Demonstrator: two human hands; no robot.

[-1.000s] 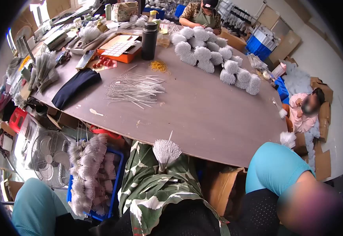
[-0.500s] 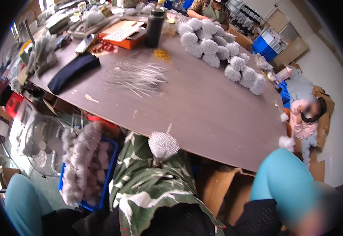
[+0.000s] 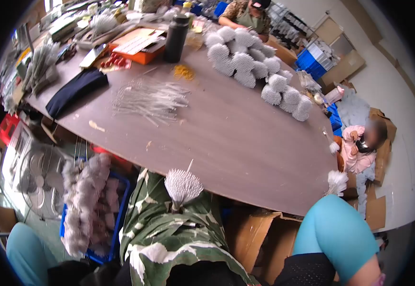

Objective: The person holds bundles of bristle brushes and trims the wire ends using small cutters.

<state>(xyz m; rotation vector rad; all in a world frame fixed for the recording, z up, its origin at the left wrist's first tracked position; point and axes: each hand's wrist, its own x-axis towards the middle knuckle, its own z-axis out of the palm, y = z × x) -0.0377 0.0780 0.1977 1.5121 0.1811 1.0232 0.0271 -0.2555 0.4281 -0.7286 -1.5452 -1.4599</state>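
Observation:
Neither of my hands shows in the head view. At the lower right, my right arm in a teal sleeve (image 3: 338, 233) is bent, with a strip of bare skin at the bottom edge; the hand is out of frame. My left teal sleeve (image 3: 29, 255) shows at the lower left, and that hand is hidden too. In front of me a bundle of thin white sticks (image 3: 183, 186) stands upright at my camouflage apron (image 3: 169, 233), its tips fanned out. Another white bundle (image 3: 337, 182) sits by the table edge, just above my right sleeve.
On the brown table (image 3: 217, 143) lie loose white sticks (image 3: 150, 101), a dark cloth pouch (image 3: 76, 91), a black bottle (image 3: 176, 38), yellow bands (image 3: 183, 72) and piled bundles (image 3: 245, 57). A blue crate (image 3: 107, 252) and a fan (image 3: 40, 181) stand left. Two people sit beyond the table.
The view has shifted, so the table and its things appear farther left. My right arm shows lower in the frame, and the white bundle above it is more visible.

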